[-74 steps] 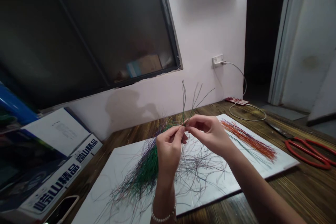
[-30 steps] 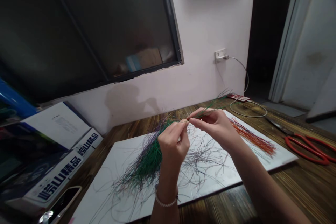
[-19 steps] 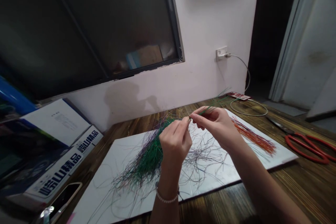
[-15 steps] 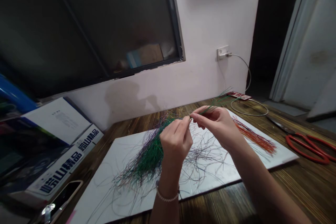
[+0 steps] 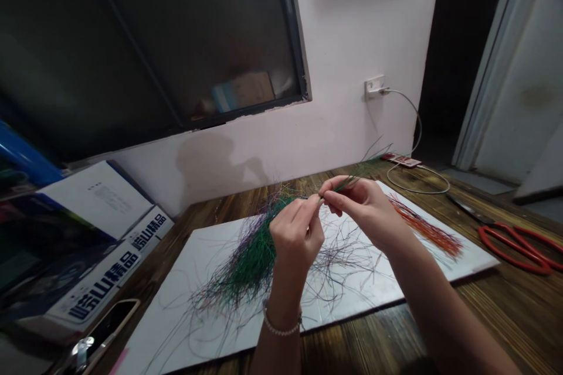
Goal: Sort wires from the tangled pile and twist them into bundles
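Green wires (image 5: 352, 178) run through the pinched fingers of my right hand (image 5: 363, 205), their loose ends fanning out toward the upper right. My left hand (image 5: 297, 231) pinches the same wires where its fingertips meet those of my right hand. Both hands are above a white board (image 5: 176, 269). Beside my left hand lies a large tangled pile of green and purple wires (image 5: 253, 258). Thin dark wires (image 5: 338, 258) are scattered under and between my hands. A bundle of orange-red wires (image 5: 433, 234) rests on the board, right of my right hand.
Red-handled scissors (image 5: 514, 243) lie on the wooden table (image 5: 492, 310) at the right. A white cable (image 5: 433, 190) curls behind them, near a red card (image 5: 402, 160). Boxes (image 5: 103, 205) and a phone (image 5: 109, 325) are at the left. A wall with a window stands behind.
My hands stay pinched together, with only a slight shift of the left hand to the right. The loose ends of the green wires have spread a little higher.
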`<state>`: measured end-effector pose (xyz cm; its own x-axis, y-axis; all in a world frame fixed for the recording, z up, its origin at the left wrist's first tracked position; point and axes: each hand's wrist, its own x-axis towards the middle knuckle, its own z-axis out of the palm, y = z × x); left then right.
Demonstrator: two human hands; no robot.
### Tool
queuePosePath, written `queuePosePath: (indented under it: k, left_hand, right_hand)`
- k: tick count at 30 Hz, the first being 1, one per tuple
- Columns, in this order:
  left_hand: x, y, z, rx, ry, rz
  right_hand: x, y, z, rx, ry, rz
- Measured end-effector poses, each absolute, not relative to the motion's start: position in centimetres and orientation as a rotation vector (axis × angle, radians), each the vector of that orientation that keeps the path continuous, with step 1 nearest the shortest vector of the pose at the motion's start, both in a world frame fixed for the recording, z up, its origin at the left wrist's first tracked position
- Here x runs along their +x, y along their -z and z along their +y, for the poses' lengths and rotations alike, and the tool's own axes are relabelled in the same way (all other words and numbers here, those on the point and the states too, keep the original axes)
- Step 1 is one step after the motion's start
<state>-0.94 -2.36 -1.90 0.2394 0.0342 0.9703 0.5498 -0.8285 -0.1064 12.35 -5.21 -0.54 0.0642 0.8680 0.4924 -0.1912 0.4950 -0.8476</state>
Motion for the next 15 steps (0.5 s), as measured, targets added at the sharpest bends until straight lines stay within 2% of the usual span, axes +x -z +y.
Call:
queuePosePath:
  k: [15]
  left_hand:
    - [-1.1,1.76,-2.8,-2.166,1.679,-0.645]
  right_hand:
    - [11.86,0.71,-5.01,-0.606,-0.917,-1.246]
